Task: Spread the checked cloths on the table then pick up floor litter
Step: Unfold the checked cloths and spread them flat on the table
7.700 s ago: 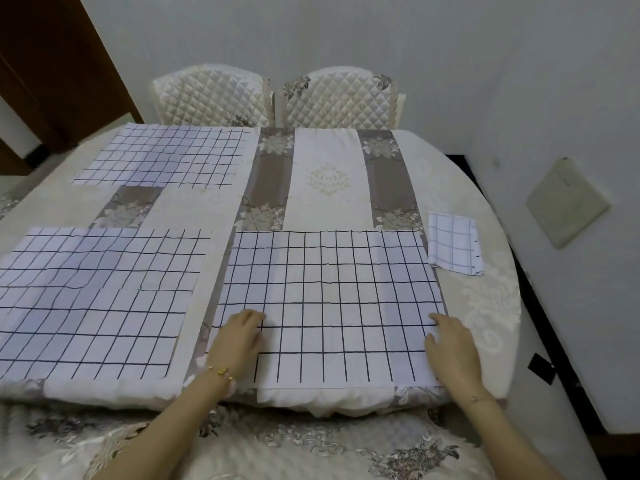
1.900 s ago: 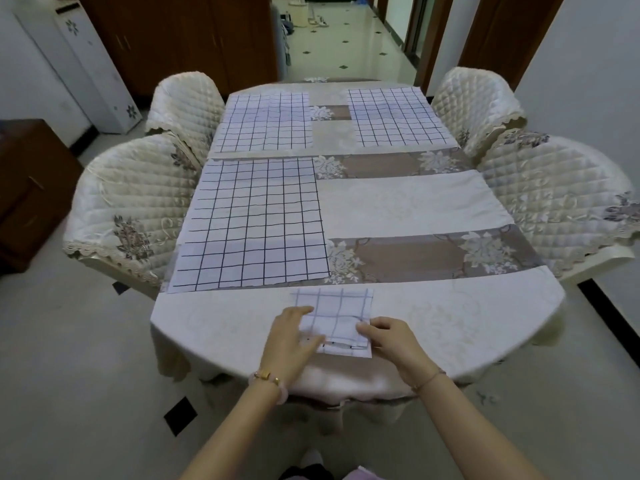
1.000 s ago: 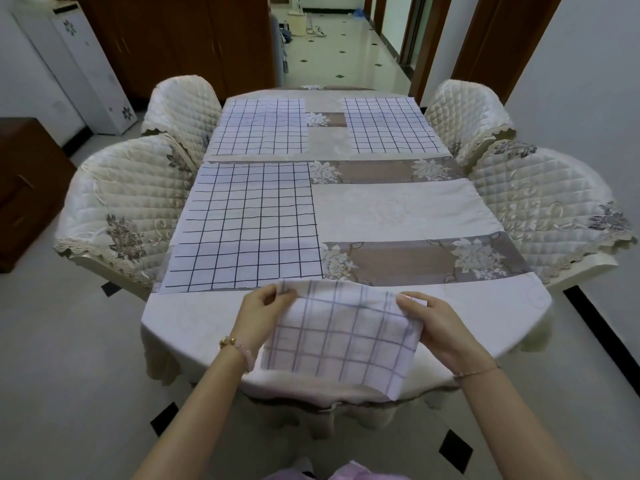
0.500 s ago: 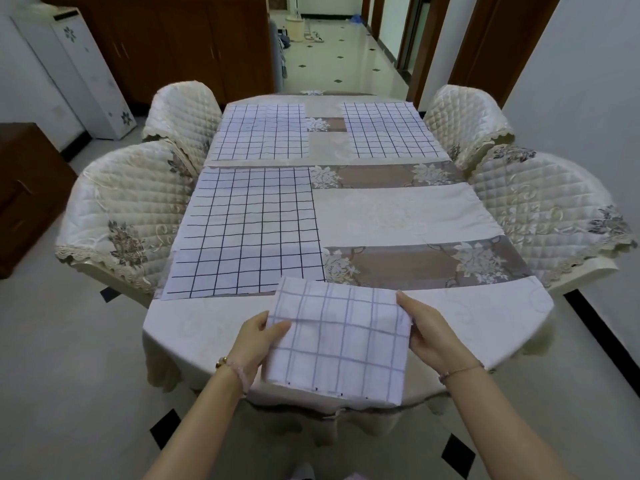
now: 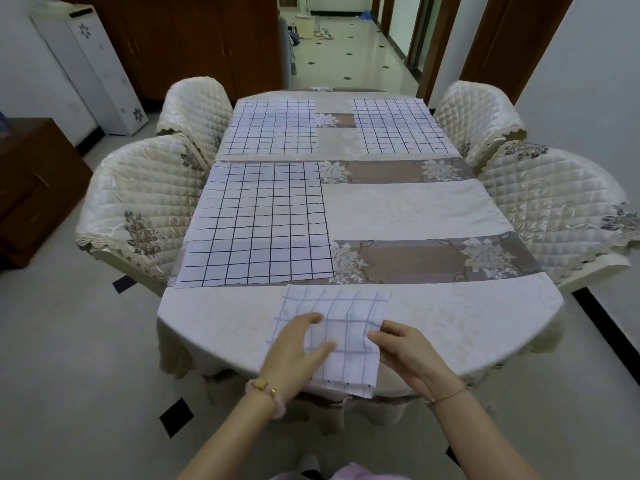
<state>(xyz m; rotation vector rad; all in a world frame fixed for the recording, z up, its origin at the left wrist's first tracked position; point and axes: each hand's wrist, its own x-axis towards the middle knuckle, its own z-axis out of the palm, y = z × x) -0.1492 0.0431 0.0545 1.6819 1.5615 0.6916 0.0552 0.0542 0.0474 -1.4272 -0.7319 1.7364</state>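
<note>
A folded checked cloth (image 5: 346, 306) lies at the near end of the table (image 5: 450, 317), its lower edge hanging over the rim. My left hand (image 5: 294, 348) rests on its left part, thumb and fingers pinching a layer. My right hand (image 5: 405, 351) grips its right edge. Three checked cloths lie spread flat: a large one at the middle left (image 5: 259, 223), one at the far left (image 5: 273, 126) and one at the far right (image 5: 398, 124). I see no litter on the floor.
Quilted chairs stand close on both sides, two at the left (image 5: 145, 202) (image 5: 197, 102) and two at the right (image 5: 554, 202) (image 5: 474, 112). A brown cabinet (image 5: 31, 181) and a white appliance (image 5: 93, 71) stand at the left. Beyond the table a hallway (image 5: 346, 53) opens.
The cloth was lifted and held open between both hands; now it lies back on the table's near end, and both hands have moved inward onto it.
</note>
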